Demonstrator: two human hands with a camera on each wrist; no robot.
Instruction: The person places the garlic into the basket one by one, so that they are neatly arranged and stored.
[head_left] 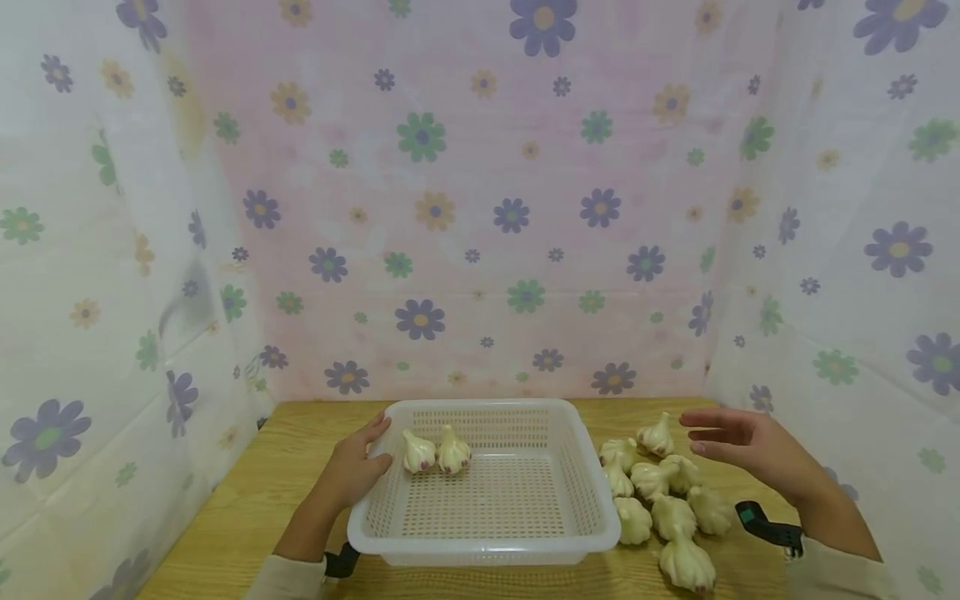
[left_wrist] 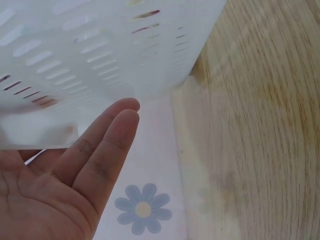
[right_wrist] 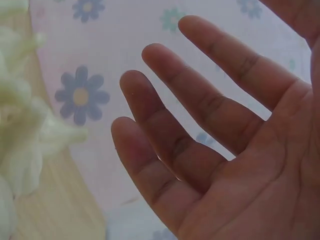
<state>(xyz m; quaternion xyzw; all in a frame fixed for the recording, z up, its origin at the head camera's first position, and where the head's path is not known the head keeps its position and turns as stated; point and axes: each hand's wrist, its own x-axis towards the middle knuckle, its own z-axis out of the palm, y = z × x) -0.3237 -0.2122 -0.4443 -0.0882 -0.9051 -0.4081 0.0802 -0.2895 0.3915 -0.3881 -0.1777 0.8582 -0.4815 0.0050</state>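
Observation:
A white plastic basket (head_left: 487, 546) with slotted walls stands on the wooden table. Two garlic bulbs, one garlic bulb (head_left: 418, 452) beside another garlic bulb (head_left: 453, 452), sit inside at its left. My left hand (head_left: 360, 462) holds the basket's left rim, thumb over the rim and fingers outside. In the left wrist view, the left hand's fingers (left_wrist: 107, 150) lie under the rim along the outer wall. My right hand (head_left: 757, 446) hovers beside a heap of garlic (head_left: 672, 518) right of the basket. Its fingers (right_wrist: 175, 75) are spread and hold nothing.
The wooden table (head_left: 247, 492) extends around the basket. A flowered cloth (head_left: 480, 250) hangs behind it and on both sides. Dark camera mounts sit at both wrists, with the right mount (head_left: 768, 527) close to the garlic heap.

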